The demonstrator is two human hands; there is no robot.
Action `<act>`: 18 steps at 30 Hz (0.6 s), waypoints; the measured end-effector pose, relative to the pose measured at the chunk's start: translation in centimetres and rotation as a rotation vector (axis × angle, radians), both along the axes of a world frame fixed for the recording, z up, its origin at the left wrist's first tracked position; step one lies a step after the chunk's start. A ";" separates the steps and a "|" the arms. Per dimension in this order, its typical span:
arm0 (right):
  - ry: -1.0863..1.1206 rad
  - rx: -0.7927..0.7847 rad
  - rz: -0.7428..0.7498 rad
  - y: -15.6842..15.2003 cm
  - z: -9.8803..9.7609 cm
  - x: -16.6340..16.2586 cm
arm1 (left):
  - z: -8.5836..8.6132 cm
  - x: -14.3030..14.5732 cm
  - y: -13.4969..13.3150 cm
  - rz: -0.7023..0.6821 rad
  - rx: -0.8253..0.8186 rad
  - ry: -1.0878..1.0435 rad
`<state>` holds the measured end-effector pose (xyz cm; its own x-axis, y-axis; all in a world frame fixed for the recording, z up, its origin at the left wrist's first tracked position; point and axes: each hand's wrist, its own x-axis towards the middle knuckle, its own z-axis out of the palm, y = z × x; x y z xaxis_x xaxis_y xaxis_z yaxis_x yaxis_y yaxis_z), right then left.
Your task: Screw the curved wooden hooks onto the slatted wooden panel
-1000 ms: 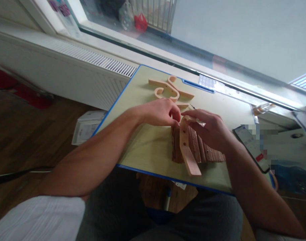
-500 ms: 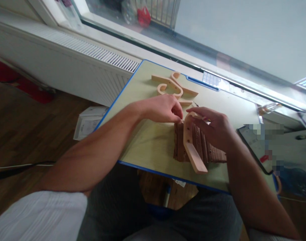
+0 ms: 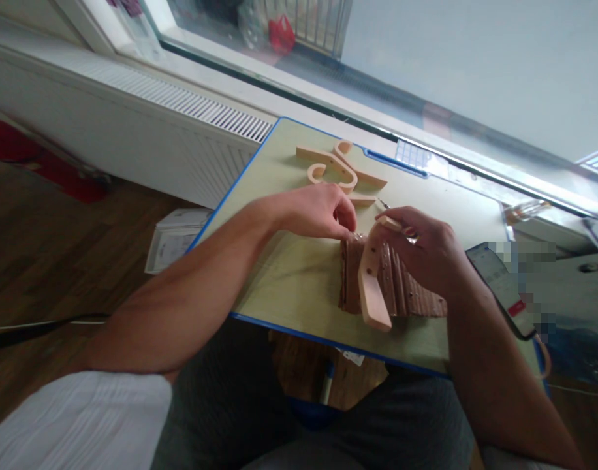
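My right hand is closed on a curved wooden hook with two dark holes in its flat shank. A thin metal tip sticks out past these fingers, so a slim tool seems to be in the same hand; most of it is hidden. Beneath the hook lies a brown corrugated cardboard block with small shiny bits on it. At its upper left corner my left hand pinches thumb and fingers together. Whatever is between those fingertips is too small to name.
More wooden hooks lie at the back of the board table, which has a blue rim. A phone-like device, partly blurred out, is at the right. Behind are a radiator and a window. A white box sits below left.
My right hand has shifted slightly right, and the hook has turned so that its lower end swung left and up. My left hand stays at the cardboard's corner, where shiny bits now show.
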<state>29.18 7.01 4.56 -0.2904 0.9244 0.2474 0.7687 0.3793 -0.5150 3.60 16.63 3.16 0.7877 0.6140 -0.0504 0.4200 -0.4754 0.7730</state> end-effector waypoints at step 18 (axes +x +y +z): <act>-0.013 -0.441 -0.128 -4.1 3.1 1.5 | 1.0 -0.5 0.2 0.103 -0.044 -0.061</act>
<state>30.67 2.87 7.64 -0.1672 0.9692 -0.1807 0.8028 0.0274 -0.5957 3.06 16.80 4.11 0.7227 0.6904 -0.0333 0.4167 -0.3968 0.8178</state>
